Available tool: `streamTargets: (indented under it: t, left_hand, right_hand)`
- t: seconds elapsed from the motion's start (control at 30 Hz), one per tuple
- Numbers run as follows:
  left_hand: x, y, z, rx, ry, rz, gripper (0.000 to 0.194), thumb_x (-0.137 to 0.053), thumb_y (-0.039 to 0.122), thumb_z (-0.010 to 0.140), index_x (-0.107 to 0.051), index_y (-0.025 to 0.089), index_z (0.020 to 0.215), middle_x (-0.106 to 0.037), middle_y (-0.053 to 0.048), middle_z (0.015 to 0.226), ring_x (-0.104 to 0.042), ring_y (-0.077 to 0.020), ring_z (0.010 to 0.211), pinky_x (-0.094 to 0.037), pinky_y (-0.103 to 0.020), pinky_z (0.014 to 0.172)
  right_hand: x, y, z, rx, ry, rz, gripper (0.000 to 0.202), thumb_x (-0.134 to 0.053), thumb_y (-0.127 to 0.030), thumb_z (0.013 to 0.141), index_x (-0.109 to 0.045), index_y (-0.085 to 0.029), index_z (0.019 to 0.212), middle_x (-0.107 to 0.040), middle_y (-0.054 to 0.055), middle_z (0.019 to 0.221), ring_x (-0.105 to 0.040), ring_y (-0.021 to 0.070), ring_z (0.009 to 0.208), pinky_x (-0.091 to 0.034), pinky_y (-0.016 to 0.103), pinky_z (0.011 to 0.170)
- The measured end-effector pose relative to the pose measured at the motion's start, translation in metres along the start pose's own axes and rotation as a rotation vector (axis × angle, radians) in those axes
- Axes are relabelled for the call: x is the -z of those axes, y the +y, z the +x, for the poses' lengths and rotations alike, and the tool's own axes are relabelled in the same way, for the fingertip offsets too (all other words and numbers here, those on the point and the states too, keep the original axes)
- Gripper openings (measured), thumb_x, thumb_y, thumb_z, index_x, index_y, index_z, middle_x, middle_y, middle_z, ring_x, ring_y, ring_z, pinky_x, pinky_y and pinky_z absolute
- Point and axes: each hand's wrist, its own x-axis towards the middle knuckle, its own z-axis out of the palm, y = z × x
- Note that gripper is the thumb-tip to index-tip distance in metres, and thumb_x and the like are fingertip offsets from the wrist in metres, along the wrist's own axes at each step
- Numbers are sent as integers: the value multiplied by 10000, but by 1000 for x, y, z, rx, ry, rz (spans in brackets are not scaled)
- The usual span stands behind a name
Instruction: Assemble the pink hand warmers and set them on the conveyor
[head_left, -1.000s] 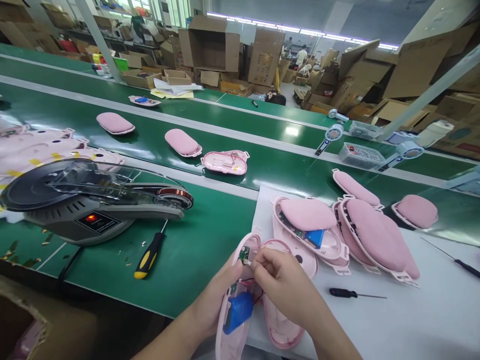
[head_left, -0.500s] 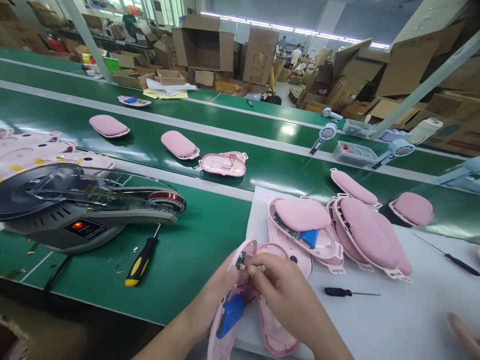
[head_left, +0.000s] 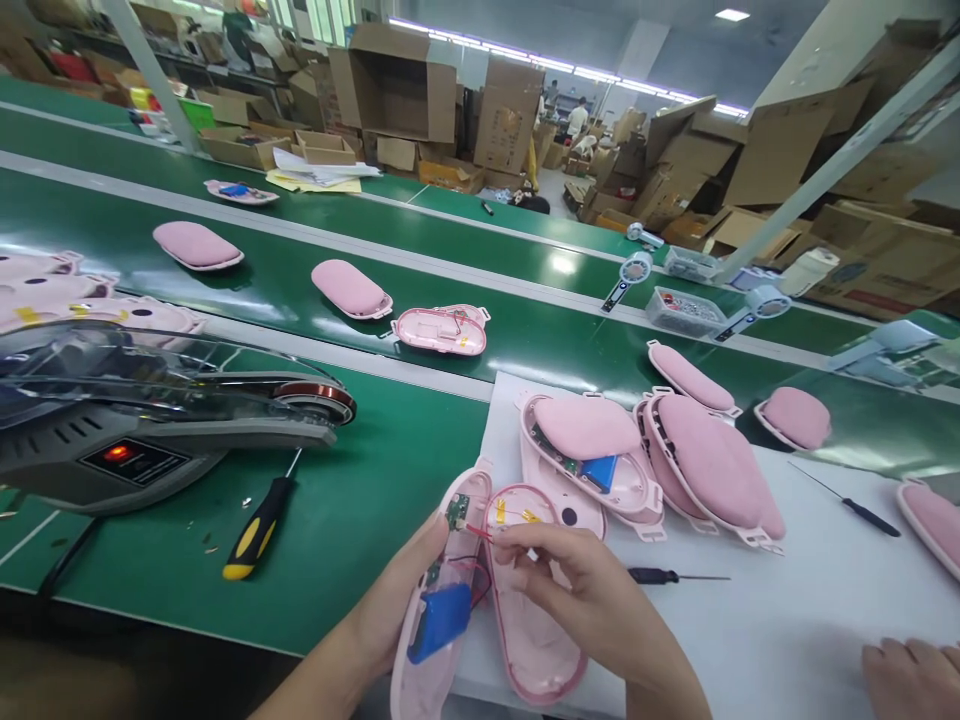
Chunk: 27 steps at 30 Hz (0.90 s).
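While the left hand (head_left: 401, 585) came in from the lower left of the head view, its forearm slanting up and to the right, its fingers were closed around the outer side of a pink case half (head_left: 459, 562), with the thumb along the near rim. The right hand (head_left: 581, 595) reached in from the lower right, wrist bent, back of the hand upward. Its thumb and forefinger were nearly together, pinching the end of a red wire (head_left: 480, 532), and the other fingers curled loosely.

The held half was just above the near edge of the white surface (head_left: 795, 640). Its long axis ran away from the person, leaning a little right; its hollow side faced up and toward the right hand. A small green circuit board (head_left: 457, 510) sat at the far end, and a blue battery (head_left: 441, 622) lay nearer the person.

Just to its right, a second case half (head_left: 536, 645) lay hollow side up, its long axis also pointing away but leaning slightly left, partly covered by the right hand. A black screwdriver (head_left: 656, 576) lay beyond that hand.
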Motion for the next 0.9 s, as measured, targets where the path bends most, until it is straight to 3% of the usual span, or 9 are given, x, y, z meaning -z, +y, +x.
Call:
streamTargets:
  t: [0.1,0.2,0.3,0.4,0.5,0.6,0.73,0.9]
  left_hand:
    - [0,0,0,-23,-4,2,493,-706,500,739,-685,150,1085,-708,-44,741,-594,-139,600,-446,-252,599]
    - [-1,1,-2,-56,18,13,446,-714,498,732,-702,144,1004,-673,-27,648,-576,-132,575,-437,-250,592]
    - [-2,2,-4,-61,43,6,413,-722,503,722,-713,144,926,-677,-36,650,-605,-150,627,-459,-262,633]
    - [0,0,-4,-19,48,-21,434,-738,531,688,-714,130,851,-687,-49,678,-599,-142,597,-460,-256,587]
    - [4,-3,-3,-3,64,-44,439,-726,534,699,-713,121,846,-691,-54,705,-590,-132,590,-457,-251,572]
    - [4,-4,-4,-24,55,-64,429,-715,502,726,-711,126,934,-684,-42,698,-610,-151,652,-465,-258,634]
    - [3,-5,-6,-60,26,-32,590,-698,491,752,-598,164,1233,-708,-50,821,-637,-186,775,-462,-289,760]
    - [1,-10,-8,-83,-20,-1,683,-631,522,803,-448,216,1385,-693,-69,968,-622,-184,810,-449,-300,779]
  right_hand:
    - [-3,-3,14,70,59,12,220,-507,-219,874,-725,-250,896,-626,34,877,-585,147,799,-482,270,748]
    - [-8,-11,24,80,100,-2,239,-495,-230,869,-731,-259,887,-590,42,931,-581,153,841,-479,278,751]
    - [-14,-16,31,-65,76,81,222,-537,-248,833,-667,-241,1013,-618,-2,757,-574,143,702,-472,261,646]
    - [-19,-13,34,-232,157,180,132,-584,-314,795,-606,-196,849,-586,-25,628,-499,120,549,-413,223,502]
    - [-20,-9,32,-258,229,132,210,-561,-368,806,-596,-183,712,-602,2,666,-489,116,551,-412,234,530]
    - [-19,-12,26,-222,156,53,251,-487,-365,851,-617,-192,724,-568,-10,645,-496,124,568,-398,239,559]
    - [-19,-24,23,-179,-13,27,249,-427,-310,875,-568,-194,706,-466,-38,588,-440,116,573,-340,228,547]
    - [-23,-35,29,-238,-28,-42,229,-436,-204,793,-431,-196,565,-406,-59,524,-366,92,512,-269,217,494]
